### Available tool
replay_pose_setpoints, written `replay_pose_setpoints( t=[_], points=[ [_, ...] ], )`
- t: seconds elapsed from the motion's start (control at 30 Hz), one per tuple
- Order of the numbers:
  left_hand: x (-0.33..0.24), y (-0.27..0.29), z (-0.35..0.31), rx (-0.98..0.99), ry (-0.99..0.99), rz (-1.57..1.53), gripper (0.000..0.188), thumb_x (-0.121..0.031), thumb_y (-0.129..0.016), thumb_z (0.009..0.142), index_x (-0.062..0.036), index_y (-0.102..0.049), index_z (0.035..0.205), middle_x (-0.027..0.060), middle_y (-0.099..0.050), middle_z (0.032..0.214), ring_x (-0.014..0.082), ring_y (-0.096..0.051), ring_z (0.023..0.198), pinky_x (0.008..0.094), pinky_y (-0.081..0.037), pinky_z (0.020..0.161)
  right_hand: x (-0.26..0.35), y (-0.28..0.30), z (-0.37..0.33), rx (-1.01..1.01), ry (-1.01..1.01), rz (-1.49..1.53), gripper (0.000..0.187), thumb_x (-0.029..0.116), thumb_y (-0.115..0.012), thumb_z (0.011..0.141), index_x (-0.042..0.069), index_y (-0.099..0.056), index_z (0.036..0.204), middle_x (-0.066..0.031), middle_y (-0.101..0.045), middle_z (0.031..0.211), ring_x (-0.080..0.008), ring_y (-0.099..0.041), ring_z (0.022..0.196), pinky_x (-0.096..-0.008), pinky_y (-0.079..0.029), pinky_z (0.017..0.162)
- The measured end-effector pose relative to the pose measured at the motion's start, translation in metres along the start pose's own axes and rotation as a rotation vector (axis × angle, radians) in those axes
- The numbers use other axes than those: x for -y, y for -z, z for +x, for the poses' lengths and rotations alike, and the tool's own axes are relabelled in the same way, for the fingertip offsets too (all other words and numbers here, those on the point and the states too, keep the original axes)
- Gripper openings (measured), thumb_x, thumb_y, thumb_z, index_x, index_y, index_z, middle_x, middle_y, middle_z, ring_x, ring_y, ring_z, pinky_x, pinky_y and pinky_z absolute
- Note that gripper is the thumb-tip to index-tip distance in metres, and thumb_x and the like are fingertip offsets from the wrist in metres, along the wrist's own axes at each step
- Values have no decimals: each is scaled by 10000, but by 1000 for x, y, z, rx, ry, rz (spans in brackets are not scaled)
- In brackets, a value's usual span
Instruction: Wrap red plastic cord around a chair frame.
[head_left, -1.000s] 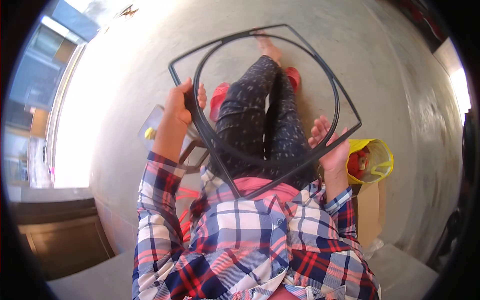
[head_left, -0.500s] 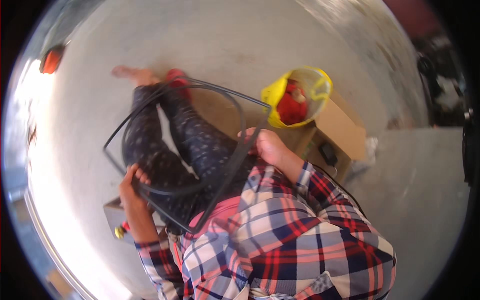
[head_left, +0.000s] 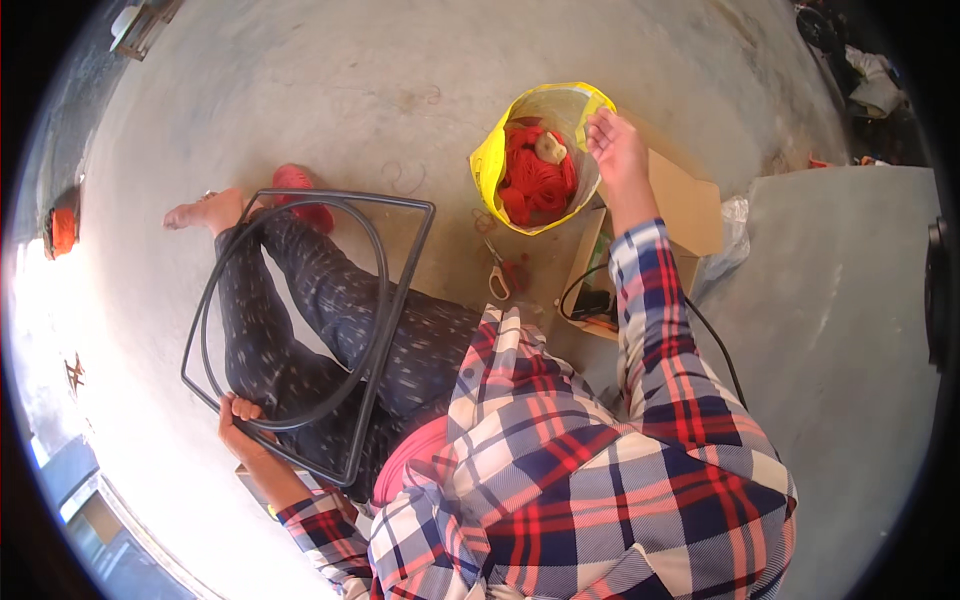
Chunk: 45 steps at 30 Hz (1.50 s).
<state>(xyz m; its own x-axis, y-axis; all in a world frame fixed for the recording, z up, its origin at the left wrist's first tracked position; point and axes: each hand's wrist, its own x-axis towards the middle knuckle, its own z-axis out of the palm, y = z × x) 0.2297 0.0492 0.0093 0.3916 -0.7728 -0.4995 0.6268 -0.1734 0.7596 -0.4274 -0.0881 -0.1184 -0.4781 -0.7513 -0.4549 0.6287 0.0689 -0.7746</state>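
A black frame point(head_left: 411, 265), four-sided with a round ring inside it, rests across my outstretched legs. My left hand point(head_left: 243, 415) is closed round its near left corner. My right arm reaches forward to the right, and my right hand point(head_left: 617, 148) is closed at the right rim of a yellow bag point(head_left: 487, 168), its fingertips on the edge. Inside the open bag lie red yarn point(head_left: 540, 187) and a small pale roundish piece point(head_left: 550, 148). Scissors point(head_left: 498, 275) with pale handles lie on the floor between the bag and my lap.
An open cardboard box point(head_left: 685, 205) stands right of the bag, with a black cable point(head_left: 722, 350) running out toward me. Beyond my legs sits a red bundle point(head_left: 303, 197). An orange object point(head_left: 63, 231) is at the far left, and clear plastic point(head_left: 728, 238) lies beside the box.
My right hand has let go of the frame and moved forward to the bag's rim. My left hand still holds the frame. The view has shifted, and the scissors now show.
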Motion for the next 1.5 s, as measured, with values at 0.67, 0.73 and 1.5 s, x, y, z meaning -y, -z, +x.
replay_pose_setpoints(
  t=[0.67, 0.73, 1.5],
  points=[
    [-2, -5, -16, -27, -78, 30, 186, -192, -464, 993, -22, -495, 924, 14, -441, 654, 102, -412, 534, 233, -401, 483, -106, -22, -12, 807, 519, -2042, 343, 193, -616, 769, 111, -653, 1100, -104, -644, 1124, -286, -560, 1089, -478, -453, 815],
    [-2, -4, -14, 0, -67, 28, 184, -189, -464, 992, -20, -495, 926, 14, -443, 656, 102, -416, 536, 232, -406, 486, -76, -32, -20, 781, 180, -1765, 356, 158, -575, 785, 79, -604, 1131, -167, -641, 1101, -352, -599, 1030, -474, -466, 825],
    [71, -244, -125, 851, -434, 1106, 977, -404, -803, 730, 4, -272, 1442, 149, -426, 1362, 261, -429, 1263, 364, -337, 1056, -11, -139, -214, 956, -143, -39, 271, 127, -692, 847, 14, -553, 1050, -51, -649, 949, -107, -599, 904, -278, -487, 804]
  ],
)
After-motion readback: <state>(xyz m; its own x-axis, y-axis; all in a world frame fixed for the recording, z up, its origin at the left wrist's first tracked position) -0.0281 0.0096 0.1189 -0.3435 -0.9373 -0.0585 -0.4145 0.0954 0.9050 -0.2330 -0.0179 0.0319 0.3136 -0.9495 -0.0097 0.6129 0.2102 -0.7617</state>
